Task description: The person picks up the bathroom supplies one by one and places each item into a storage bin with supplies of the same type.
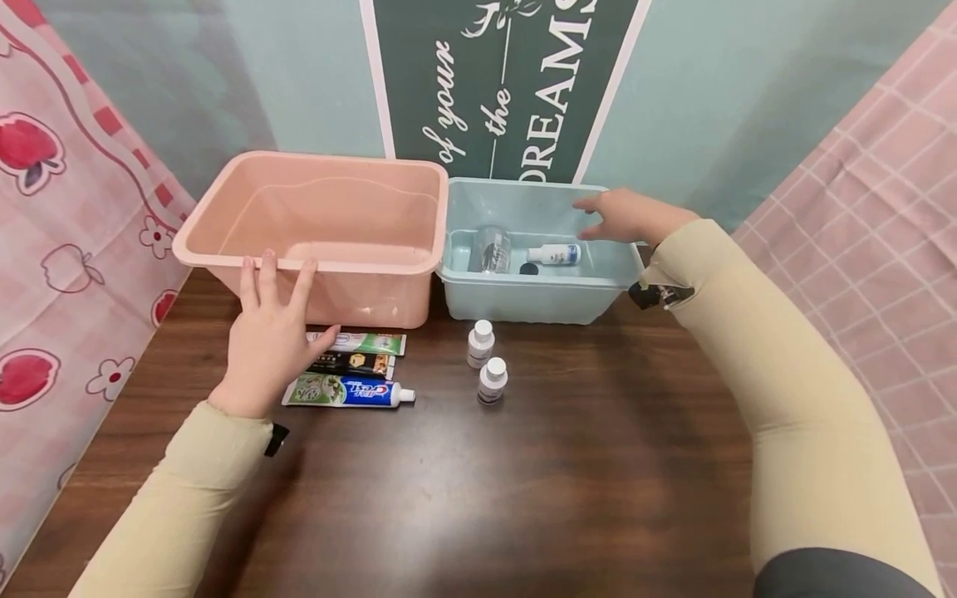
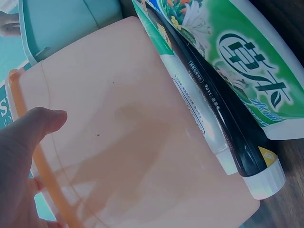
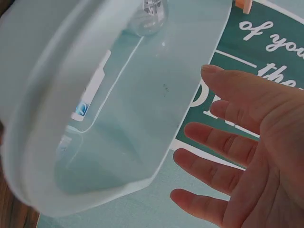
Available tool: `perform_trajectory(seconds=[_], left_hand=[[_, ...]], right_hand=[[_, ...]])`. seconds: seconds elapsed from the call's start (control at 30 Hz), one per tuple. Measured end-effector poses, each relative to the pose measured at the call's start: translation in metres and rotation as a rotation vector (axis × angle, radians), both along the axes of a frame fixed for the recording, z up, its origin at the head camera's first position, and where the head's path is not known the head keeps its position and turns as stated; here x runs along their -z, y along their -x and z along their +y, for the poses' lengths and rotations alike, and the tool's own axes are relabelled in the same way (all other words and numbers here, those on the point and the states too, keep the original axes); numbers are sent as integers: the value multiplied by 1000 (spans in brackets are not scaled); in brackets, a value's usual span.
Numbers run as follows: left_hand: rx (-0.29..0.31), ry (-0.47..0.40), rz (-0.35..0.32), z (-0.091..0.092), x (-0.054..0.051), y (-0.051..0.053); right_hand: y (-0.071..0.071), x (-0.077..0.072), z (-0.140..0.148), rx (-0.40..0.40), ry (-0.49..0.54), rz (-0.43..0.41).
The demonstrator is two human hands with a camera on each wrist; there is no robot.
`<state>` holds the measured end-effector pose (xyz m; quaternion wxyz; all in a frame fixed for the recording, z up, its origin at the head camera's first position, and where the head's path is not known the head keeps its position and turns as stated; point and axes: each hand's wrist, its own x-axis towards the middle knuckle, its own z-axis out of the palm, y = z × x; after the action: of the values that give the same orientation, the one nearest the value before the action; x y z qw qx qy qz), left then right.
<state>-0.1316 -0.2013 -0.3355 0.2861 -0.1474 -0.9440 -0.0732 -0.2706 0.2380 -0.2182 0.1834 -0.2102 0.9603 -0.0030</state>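
My left hand (image 1: 269,349) reaches over the front of a pink bin (image 1: 366,299), its spread fingers at the near rim. Just below that wall lie a blue-green toothpaste tube (image 1: 347,392), a black toothpaste tube (image 1: 355,363) and a white-green toothpaste tube (image 1: 381,343). Over the right end of a light blue bin (image 1: 516,301) hovers my right hand (image 1: 631,216), holding nothing, fingers apart in the right wrist view. Inside that bin are a clear bottle (image 1: 495,251), a small white bottle with a blue label (image 1: 557,254) and a black round piece (image 1: 528,269).
Two white capped bottles, one behind (image 1: 480,345) and one in front (image 1: 492,384), stand upright on the dark wooden table (image 1: 478,498) before the blue bin. Behind the bins hangs a printed cloth (image 1: 516,91). Patterned pink cloths border both sides.
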Motion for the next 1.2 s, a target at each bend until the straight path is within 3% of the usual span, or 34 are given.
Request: perform_trajectory(seconds=[0.27,1.2], left_hand=[[-16,-1,-21,1,-1,0],[-17,-2,-19,1,0,0]], right_hand=[[-18,-5,-1,71,9,-34],[-90,21,-1,20,102,116]])
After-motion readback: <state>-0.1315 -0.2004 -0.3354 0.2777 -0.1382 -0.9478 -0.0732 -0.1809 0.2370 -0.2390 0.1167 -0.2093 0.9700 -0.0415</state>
